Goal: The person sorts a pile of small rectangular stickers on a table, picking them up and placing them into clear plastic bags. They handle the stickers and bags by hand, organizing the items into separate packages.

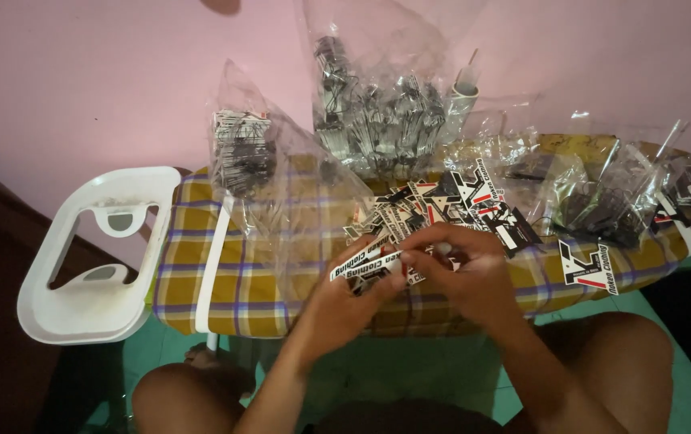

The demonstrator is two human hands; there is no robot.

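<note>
Over the yellow-and-purple checked cloth-covered bench (pixel 225 281), seen from my head camera, I have both hands together just in front of the loose heap of black, white and red card tags (pixel 450 205). My left hand (pixel 344 301) has its grip pressed on a long white card tag with dark lettering (pixel 361 264), thumb on top. My right hand (pixel 462 269) pinches the same tag's right end with its fingertips. Behind the heap stand clear plastic bags of dark clips (pixel 377 120). Left of the heap, another clear bag of stacked tags (pixel 242 149) leans, and a white plastic iron rest (pixel 100 257) caps the bench's far left end.
</note>
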